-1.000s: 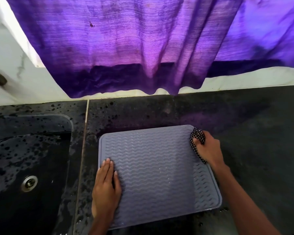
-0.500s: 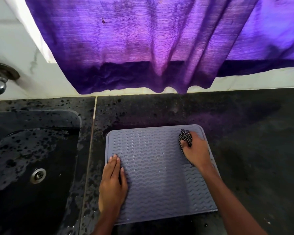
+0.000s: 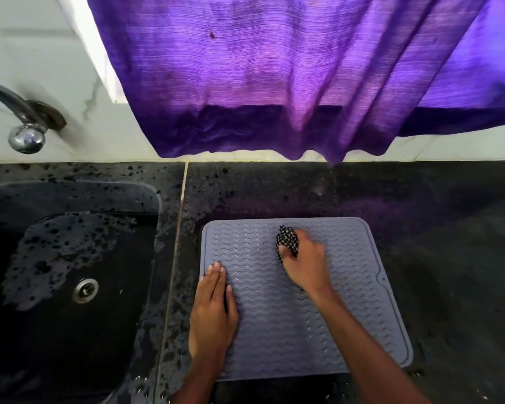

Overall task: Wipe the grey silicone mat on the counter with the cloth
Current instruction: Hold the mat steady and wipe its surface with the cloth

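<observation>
While working on a dark speckled counter [image 3: 420, 228], seemingly wet along the left side, could easily lose the footing of the grey silicone mat [image 3: 362, 272]. Lies flat just right of the sink [image 3: 155, 205], near edge close to the counter's front. Might skate or ruck on that wet film under a hard sideways stroke.

Pinned at the near-left corner by the left hand [image 3: 213, 313], spread flat, palm down, fingers together, gripping nothing. Would let the far and right edges creep or lift if eased off.

Pressing down near the far middle of the mat with the right hand [image 3: 303, 263], curled shut around the bunched black-and-white checked cloth [image 3: 287, 239], slightly blurred. With so small a wad, could drag fingertips rather than fabric over the ridges. Could also skip the wavy grooves and the right-hand rim channel, leaving them unwiped.

Cannot tell how damp the cloth is. If dry, likely only to push water toward the sink-side edge.
</observation>
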Motion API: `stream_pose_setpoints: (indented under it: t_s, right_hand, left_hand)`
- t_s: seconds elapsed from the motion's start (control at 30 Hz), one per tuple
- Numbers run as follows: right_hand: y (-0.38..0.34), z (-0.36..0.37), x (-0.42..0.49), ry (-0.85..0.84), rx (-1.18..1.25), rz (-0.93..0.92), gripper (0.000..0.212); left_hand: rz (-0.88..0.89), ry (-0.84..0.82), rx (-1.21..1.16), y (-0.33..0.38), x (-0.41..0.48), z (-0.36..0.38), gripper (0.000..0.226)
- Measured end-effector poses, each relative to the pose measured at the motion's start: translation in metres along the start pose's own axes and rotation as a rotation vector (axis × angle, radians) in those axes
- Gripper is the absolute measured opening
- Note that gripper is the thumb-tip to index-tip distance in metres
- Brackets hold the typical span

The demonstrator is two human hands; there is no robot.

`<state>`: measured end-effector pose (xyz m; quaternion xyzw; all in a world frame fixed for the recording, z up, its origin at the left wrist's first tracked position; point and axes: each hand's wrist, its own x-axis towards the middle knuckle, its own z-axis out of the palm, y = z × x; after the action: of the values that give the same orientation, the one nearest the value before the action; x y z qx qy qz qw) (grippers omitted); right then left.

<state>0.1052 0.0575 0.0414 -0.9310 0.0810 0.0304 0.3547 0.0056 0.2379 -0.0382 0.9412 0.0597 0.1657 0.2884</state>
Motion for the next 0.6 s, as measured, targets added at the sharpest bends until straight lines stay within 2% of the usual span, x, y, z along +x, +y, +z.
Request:
stream_pose_setpoints:
  t_s: [0.3,0.6]
  right_hand:
    - [-0.022,0.030,-0.003,-0.017,0.004,-0.026,0.040]
    - [-0.055,0.066,-0.010,-0.071,-0.026,-0.176,0.035]
  left_hand:
    - [0.000,0.003,-0.008,0.002,0.001,0.000,0.044]
    - [-0.017,-0.009,-0.066,0.002,0.002,-0.001,0.043]
